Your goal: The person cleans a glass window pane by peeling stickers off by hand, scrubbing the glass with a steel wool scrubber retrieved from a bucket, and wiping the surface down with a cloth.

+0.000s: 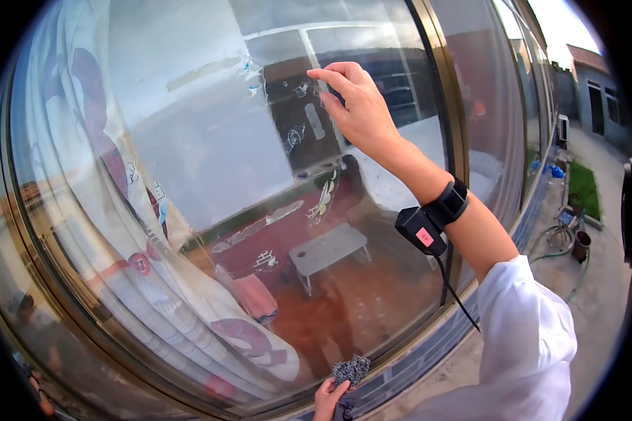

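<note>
My right hand (358, 98) is raised against the upper part of a large window pane (218, 140), index finger stretched out and thumb apart from it. Nothing clear shows between those fingers. Beside them on the glass are torn sticker remnants (296, 137). More scraps, a patterned sticker (322, 196) and white marks (265, 259), stick lower down. At the bottom edge my left hand (326, 400) is closed on a grey, speckled steel wool scrubber (351, 370), with dark cloth (344, 407) just below it.
A metal frame (451, 105) borders the pane. Behind the glass hang curtains (119, 210), near a small low table (328, 249) and a pink cloth (254, 296). My right wrist carries a strapped black box (421, 230) with a cable. Outside right are a bucket (581, 245) and hose (551, 242).
</note>
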A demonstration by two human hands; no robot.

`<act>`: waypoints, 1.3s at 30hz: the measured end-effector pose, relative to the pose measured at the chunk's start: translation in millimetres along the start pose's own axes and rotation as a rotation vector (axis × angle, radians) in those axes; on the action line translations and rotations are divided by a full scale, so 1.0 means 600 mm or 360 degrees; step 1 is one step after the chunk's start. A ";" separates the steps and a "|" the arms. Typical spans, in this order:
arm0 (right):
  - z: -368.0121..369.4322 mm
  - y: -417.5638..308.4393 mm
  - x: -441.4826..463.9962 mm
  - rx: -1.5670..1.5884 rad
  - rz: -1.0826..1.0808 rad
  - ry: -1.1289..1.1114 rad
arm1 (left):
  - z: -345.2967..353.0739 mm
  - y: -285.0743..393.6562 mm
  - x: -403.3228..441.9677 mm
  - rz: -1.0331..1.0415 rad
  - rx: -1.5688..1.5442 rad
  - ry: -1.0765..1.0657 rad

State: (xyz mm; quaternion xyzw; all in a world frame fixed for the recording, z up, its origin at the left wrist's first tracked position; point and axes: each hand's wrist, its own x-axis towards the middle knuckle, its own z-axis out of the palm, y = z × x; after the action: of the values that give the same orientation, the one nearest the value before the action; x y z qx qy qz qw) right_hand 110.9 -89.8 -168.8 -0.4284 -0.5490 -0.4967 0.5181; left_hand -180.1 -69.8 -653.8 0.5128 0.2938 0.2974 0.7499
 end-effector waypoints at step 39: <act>-0.095 -0.061 -0.127 0.0445 0.0075 -0.0262 | -0.035 0.005 -0.049 -0.0087 0.0015 0.0088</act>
State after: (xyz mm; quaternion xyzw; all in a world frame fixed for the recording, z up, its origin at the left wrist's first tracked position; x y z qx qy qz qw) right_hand 90.4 -148.1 -250.2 -0.4041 -0.6432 -0.3664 0.5374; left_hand -215.6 -78.3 -653.2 0.4997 0.3298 0.2894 0.7469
